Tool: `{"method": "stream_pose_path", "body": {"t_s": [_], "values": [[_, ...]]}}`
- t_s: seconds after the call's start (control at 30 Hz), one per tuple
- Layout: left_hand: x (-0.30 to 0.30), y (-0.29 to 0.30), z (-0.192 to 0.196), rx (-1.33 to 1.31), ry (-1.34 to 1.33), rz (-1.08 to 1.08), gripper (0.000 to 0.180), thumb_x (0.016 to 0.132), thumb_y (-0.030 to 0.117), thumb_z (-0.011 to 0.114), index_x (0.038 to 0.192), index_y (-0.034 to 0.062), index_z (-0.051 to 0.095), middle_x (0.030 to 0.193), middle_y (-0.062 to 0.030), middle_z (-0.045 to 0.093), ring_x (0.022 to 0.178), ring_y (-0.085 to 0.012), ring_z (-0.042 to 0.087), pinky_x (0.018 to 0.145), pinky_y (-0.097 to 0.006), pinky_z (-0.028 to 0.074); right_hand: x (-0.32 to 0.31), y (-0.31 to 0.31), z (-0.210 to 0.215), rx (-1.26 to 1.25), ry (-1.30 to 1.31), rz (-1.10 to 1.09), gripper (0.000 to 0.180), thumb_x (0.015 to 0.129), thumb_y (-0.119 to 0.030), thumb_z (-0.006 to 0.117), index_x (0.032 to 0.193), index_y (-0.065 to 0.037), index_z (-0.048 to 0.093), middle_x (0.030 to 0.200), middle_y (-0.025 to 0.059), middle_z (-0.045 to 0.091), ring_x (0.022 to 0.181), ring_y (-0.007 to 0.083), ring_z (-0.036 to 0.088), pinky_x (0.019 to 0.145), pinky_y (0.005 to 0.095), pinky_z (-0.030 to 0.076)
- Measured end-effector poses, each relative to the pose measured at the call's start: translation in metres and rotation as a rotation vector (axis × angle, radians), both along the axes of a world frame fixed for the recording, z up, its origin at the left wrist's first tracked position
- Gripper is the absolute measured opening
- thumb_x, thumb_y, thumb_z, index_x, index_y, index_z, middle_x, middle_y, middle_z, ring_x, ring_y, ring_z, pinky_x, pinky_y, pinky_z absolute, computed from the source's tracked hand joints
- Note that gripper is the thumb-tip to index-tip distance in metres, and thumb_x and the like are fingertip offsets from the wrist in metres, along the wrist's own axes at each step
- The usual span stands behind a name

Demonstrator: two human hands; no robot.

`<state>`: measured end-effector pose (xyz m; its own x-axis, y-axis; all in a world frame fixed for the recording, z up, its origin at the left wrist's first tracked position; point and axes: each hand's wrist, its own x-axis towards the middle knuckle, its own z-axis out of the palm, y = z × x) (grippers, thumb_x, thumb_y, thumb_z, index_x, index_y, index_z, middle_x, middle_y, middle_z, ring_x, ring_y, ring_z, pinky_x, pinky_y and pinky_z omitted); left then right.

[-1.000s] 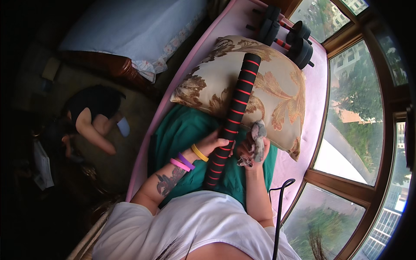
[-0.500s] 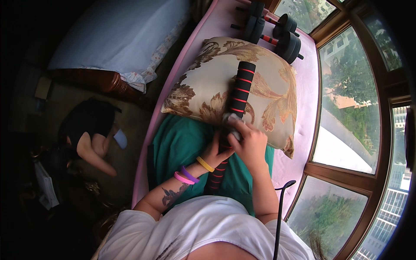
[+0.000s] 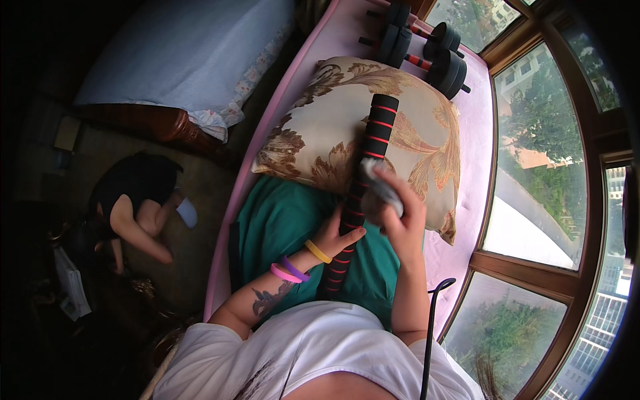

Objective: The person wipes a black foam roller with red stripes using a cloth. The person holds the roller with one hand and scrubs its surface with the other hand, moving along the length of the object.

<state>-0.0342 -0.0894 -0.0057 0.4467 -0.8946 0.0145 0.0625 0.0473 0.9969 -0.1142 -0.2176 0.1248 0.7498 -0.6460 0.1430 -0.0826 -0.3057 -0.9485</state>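
A long black foam-covered bar (image 3: 378, 131) with red rings lies lengthwise, its lower end over my lap and its far end over a patterned pillow (image 3: 313, 127). My left hand (image 3: 337, 237) is wrapped round the bar's lower half, thumb across the top. Pinched in my right hand (image 3: 403, 213) is a crumpled grey cloth (image 3: 380, 187), pressed against the bar's right side above my left hand. The fingertips under the cloth are partly hidden. Green cloth (image 3: 280, 213) covers my legs beneath the bar.
Two black dumbbells with red grips (image 3: 419, 62) rest at the far end of the pink mat (image 3: 477, 120). Wood-framed windows (image 3: 533, 160) run along the right. A black cable (image 3: 432, 327) hangs near my right arm. Another person (image 3: 137, 193) crouches on the floor at left, below a bed (image 3: 193, 53).
My right hand has slid the cloth slightly and shifted right, turning away from my left hand. My left hand keeps its hold on the bar. The crouching person's arm has moved a little.
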Motion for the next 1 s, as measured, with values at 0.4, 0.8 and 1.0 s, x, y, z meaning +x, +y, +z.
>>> {"method": "stream_pose_path", "body": {"t_s": [0.4,0.8,1.0], "values": [[0.001,-0.002,-0.007,-0.033,-0.118,0.028,0.079,0.075,0.032,0.072,0.134,0.0003,0.029,0.116,-0.0172,0.054,0.105,-0.0275,0.056,0.089,-0.035,0.044,0.005,0.025,-0.015,-0.679,0.419,-0.054,0.049,0.07,-0.019,0.067,0.118,-0.019,0.058,0.082,0.0073,0.061,0.065,0.0287,0.061,0.055,0.0362,0.049],[0.003,-0.001,-0.017,-0.121,0.074,0.031,0.069,0.073,0.015,0.075,0.125,0.0075,0.03,0.108,-0.0069,0.051,0.101,-0.016,0.052,0.088,-0.031,0.042,-0.021,0.035,-0.015,0.476,0.024,-0.06,0.045,0.076,-0.006,0.041,0.117,-0.011,0.059,0.094,0.0047,0.061,0.058,0.0063,0.054,0.039,0.0184,0.041],[0.02,0.005,0.005,-0.027,0.554,-0.191,0.056,0.077,0.019,0.064,0.125,0.0035,0.04,0.1,-0.006,0.055,0.087,-0.0145,0.057,0.077,-0.031,0.05,0.009,0.014,0.003,0.418,-0.347,-0.44,0.04,0.088,-0.014,0.043,0.127,-0.009,0.048,0.097,0.0046,0.058,0.056,0.0083,0.055,0.035,0.019,0.038]]}}
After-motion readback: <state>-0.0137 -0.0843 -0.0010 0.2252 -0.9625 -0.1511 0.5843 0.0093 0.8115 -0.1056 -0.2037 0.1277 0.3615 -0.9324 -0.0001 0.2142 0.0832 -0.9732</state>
